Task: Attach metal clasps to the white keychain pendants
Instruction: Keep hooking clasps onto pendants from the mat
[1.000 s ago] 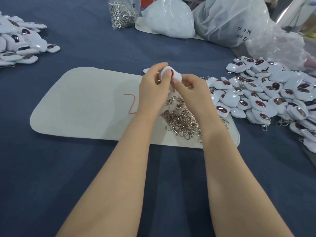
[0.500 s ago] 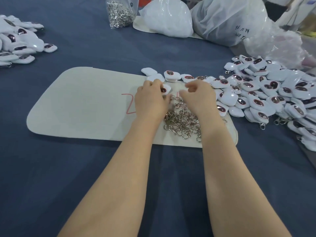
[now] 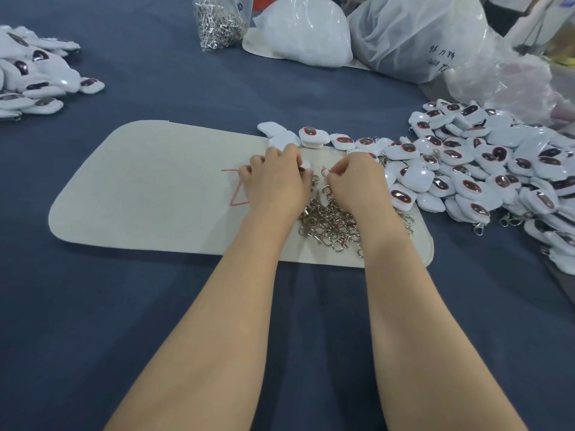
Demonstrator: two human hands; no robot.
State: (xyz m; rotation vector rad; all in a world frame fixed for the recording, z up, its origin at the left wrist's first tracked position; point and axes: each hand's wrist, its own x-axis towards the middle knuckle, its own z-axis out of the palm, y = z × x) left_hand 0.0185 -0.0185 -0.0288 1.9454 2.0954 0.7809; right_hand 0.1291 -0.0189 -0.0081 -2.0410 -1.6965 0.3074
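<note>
Clasp [image 3: 325, 181] hangs upright, ring uppermost, pinched by right hand [image 3: 357, 178].

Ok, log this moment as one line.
step: clasp pickup | left hand: holds white pendant | right hand: pinching metal clasp | clasp pile: on mat

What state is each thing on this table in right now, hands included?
left hand: closed around a white pendant
right hand: pinching a metal clasp
loose clasps: heaped on the cream mat
pendant pile: spread at the right
clasp bag: upright, part full
</note>
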